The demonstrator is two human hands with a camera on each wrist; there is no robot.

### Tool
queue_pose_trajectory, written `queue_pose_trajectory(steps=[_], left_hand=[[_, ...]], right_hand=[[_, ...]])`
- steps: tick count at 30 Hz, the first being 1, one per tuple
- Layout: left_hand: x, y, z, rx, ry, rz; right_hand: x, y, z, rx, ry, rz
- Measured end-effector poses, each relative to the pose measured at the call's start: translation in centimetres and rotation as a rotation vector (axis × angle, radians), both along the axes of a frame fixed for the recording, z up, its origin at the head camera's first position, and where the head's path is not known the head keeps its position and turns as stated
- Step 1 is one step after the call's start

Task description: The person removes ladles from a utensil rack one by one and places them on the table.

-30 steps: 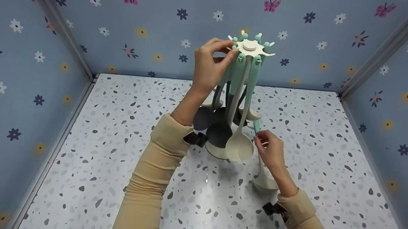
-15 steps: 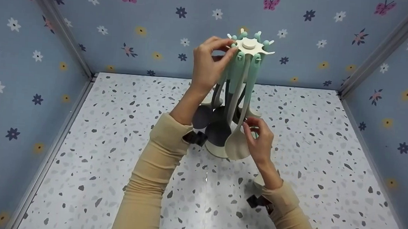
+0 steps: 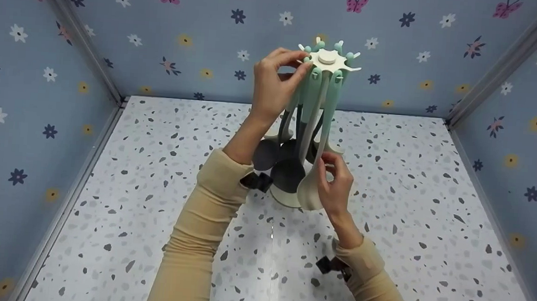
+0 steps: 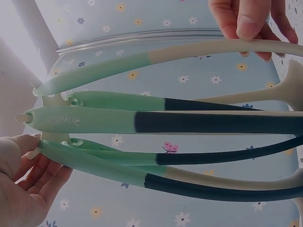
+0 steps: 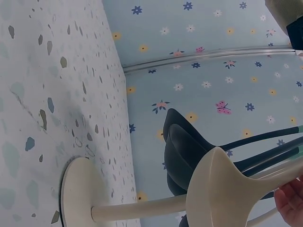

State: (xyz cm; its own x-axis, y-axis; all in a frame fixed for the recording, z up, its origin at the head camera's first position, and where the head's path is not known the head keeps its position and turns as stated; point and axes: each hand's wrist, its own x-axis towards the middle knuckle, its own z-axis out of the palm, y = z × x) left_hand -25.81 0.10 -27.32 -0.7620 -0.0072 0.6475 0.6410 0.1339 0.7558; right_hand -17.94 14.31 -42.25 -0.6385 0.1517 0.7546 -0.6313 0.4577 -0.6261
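A cream utensil rack (image 3: 327, 60) stands upright on the table, with several green-handled utensils hanging from its hooks. My left hand (image 3: 275, 82) pinches the rack's rim at a hook, beside the top of one handle; the left wrist view also shows this left hand (image 4: 33, 177). At the rack's right front hangs a cream ladle (image 3: 310, 191). Its neck is between the thumb and fingers of my right hand (image 3: 334, 183). Only part of the right hand (image 5: 292, 201) shows in the right wrist view, by the neck of the ladle (image 5: 222, 189).
Dark utensils, including a round-bowled one (image 3: 288, 175), hang close to the ladle. The rack's round base (image 5: 80, 194) rests on the speckled white table (image 3: 151, 208). Blue floral panels (image 3: 210, 38) rise behind and at both sides.
My right hand has moved left, from a second green-handled ladle beside the rack to the hanging ladle, which has turned slightly. The second ladle is out of sight. My left hand stays put.
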Motion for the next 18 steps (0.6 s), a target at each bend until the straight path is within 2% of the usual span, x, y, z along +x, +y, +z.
queue_pose_trajectory(steps=[6,13,18], left_hand=[[0.0,0.0,0.0,0.002,-0.01,-0.001],[0.0,0.0,0.0,0.017,-0.021,-0.005],[0.0,0.0,0.0,0.021,-0.017,-0.007]], right_hand=[[-1.5,0.5,-2.2,-0.015,-0.001,-0.001],[-1.6,0.3,-2.6,-0.011,0.019,-0.044],[-1.6,0.1,-2.6,0.027,0.055,-0.083]])
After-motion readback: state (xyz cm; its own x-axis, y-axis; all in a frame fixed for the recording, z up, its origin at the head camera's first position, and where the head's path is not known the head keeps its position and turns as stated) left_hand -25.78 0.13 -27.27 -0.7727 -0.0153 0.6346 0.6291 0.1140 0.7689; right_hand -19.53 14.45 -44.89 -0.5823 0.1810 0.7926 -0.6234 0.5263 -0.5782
